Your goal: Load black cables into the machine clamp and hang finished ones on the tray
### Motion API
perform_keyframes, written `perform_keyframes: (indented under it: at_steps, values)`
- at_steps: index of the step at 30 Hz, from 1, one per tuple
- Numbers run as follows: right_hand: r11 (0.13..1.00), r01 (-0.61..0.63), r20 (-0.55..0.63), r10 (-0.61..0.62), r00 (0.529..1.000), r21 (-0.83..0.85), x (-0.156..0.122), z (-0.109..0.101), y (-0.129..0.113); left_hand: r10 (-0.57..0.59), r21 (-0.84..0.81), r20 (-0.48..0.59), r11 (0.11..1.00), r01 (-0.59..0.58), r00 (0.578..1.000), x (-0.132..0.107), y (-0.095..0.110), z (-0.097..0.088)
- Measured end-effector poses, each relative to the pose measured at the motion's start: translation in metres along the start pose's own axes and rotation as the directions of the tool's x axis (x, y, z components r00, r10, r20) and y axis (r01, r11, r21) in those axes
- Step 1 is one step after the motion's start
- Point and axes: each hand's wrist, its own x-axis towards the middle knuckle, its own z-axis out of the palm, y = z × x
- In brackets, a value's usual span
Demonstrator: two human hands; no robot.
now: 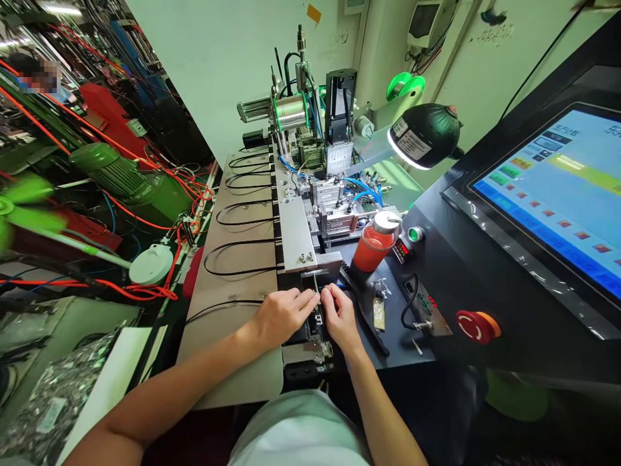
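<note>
My left hand (286,314) is closed in a pinch at the near end of the machine's rail, with a thin black cable (223,303) running in from the left to its fingers. The cable's end is hidden by the fingertips. Close beside it, my right hand (340,314) is also closed, thumb and index finger pressed together. What lies in the right fingers is too small to tell. Both sets of fingertips nearly meet over a small dark fixture (316,323), just in front of a metal block (330,262).
Several looped black cables (242,249) lie along the beige board (208,369). Right of my hands are a red-filled jar (371,249), a black brush (371,327), an emergency stop button (478,326) and a touchscreen (557,188). A lamp (422,136) overhangs. Another person is at far left.
</note>
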Motion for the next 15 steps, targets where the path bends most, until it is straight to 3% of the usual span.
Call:
perform_keyframes:
  at_steps: [2,5,9,12,15]
  values:
    - [1.000,-0.004,-0.005,0.004,1.000,0.001,0.000,-0.002,0.002,0.017,-0.005,0.017,1.000,-0.017,1.000,0.001,0.000,-0.002]
    - [0.999,-0.001,-0.037,0.000,0.999,-0.036,-0.001,-0.010,0.000,-0.113,-0.131,0.004,0.985,0.113,0.994,-0.001,-0.004,-0.003]
    - [0.957,0.169,-0.053,-0.186,0.981,-0.236,-0.005,-0.018,-0.012,-0.289,-0.207,0.082,0.931,0.300,0.954,-0.005,-0.009,-0.002]
    - [0.897,0.309,0.021,-0.319,0.947,-0.317,-0.009,-0.019,-0.018,-0.295,-0.167,0.134,0.934,0.315,0.946,-0.003,-0.010,-0.003]
    - [0.880,0.303,-0.041,-0.341,0.939,-0.367,-0.014,-0.022,-0.019,-0.296,-0.158,0.141,0.935,0.317,0.945,-0.001,-0.008,-0.005]
